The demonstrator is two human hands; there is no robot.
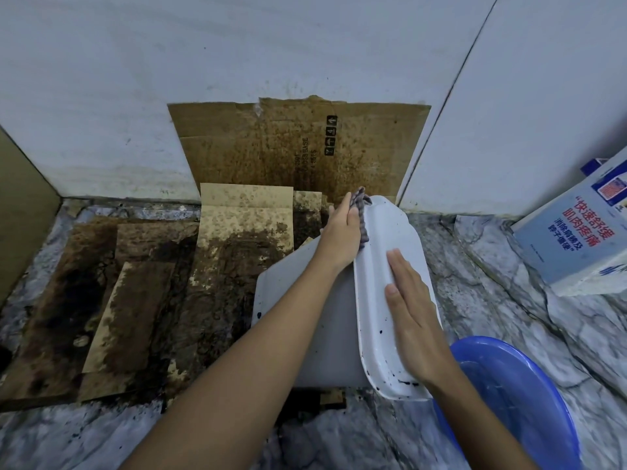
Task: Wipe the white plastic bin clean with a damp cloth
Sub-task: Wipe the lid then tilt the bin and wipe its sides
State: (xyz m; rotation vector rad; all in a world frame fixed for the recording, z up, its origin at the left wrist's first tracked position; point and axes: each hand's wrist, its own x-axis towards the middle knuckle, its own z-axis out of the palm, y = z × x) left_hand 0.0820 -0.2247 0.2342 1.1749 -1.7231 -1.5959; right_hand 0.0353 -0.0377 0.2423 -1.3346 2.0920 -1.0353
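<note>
cardboard [237, 232] left of bin [371, 300] | basin [488, 344] right, nearer | box [576, 239] far right

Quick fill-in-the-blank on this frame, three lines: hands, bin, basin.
1. The left hand holds the ___ against the white bin's far end.
2. The right hand lies ___ on the bin, fingers straight.
3. The basin by the right forearm is ___.
Missing words: cloth; flat; blue.

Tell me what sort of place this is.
Likely a corner of a utility or storage room: marble-patterned floor meets white walls, stained cardboard lies spread out, and a blue basin sits beside the bin.
</note>
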